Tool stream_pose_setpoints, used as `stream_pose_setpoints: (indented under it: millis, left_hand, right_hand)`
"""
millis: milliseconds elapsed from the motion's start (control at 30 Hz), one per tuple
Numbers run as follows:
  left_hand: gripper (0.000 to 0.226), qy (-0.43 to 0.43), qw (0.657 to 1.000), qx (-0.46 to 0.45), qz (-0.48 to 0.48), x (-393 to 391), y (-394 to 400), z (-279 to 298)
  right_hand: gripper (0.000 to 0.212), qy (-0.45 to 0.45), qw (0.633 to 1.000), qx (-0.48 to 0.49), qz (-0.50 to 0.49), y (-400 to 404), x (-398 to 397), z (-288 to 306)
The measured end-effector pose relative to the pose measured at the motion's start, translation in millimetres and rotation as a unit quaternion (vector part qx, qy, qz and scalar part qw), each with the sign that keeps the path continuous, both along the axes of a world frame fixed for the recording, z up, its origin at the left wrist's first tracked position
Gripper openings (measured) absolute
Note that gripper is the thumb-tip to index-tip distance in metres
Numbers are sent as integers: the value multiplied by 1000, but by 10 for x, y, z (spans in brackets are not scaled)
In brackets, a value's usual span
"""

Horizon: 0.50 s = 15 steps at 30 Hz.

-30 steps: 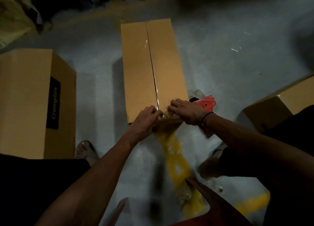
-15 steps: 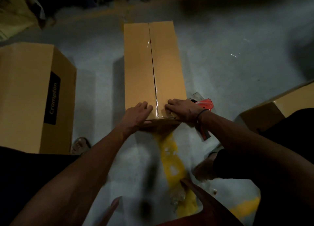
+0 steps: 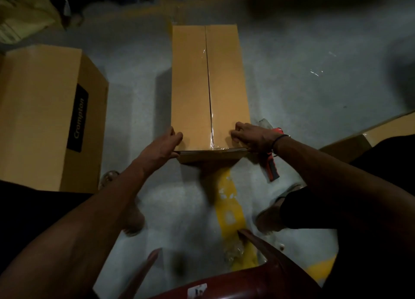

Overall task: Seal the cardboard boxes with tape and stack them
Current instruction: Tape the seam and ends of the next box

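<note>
A long brown cardboard box (image 3: 190, 85) lies on the grey floor ahead of me, with clear tape along its centre seam. My left hand (image 3: 161, 144) grips the near left corner, thumb on top and fingers under the edge. My right hand (image 3: 249, 135) holds the near right corner with curled fingers on the top face. A red tape dispenser (image 3: 272, 166) lies on the floor just behind my right wrist, partly hidden.
A bigger "Crompton" box (image 3: 40, 110) stands at the left. Another box (image 3: 381, 136) sits at the right edge. A yellow floor line (image 3: 231, 211) runs toward me. A dark red chair (image 3: 258, 276) is below, and my feet flank the line.
Both hands have slid apart from the taped seam in the middle to the box's near corners. The view has shifted slightly closer.
</note>
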<state>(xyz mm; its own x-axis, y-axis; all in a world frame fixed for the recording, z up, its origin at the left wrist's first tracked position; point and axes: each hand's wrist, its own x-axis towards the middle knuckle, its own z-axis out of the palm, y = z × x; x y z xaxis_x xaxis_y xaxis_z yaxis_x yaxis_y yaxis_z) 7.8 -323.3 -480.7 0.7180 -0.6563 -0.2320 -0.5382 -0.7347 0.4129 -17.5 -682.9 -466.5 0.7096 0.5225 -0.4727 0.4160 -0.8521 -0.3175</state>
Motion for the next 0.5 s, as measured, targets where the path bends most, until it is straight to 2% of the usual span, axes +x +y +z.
stream_pose_setpoints:
  millis: [167,267,333,367,433,500]
  left_hand:
    - [41,3,1000,13,-11,50,34,-40]
    - [13,31,1000,5,-1,89,50,-100]
    - [7,-3,999,10,-31,118,86,-99]
    - [12,15,1000,-1,-14,128,98,-82]
    - [30,-8,1000,8,6,142,131,-84]
    - [38,-12,997,3,80,133,124,-80]
  right_hand:
    - [42,3,999,-26,36,-6,49,25]
    - [38,-37,993,-66,93,-89,58,22]
    - [37,-33,996,-52,67,-88,30,31]
    - [36,-40,997,-37,57,-84,17,33]
    - [37,-52,997,-47,44,-100,-35,13]
    - [47,-68,995,-45,-52,-134,-98,6]
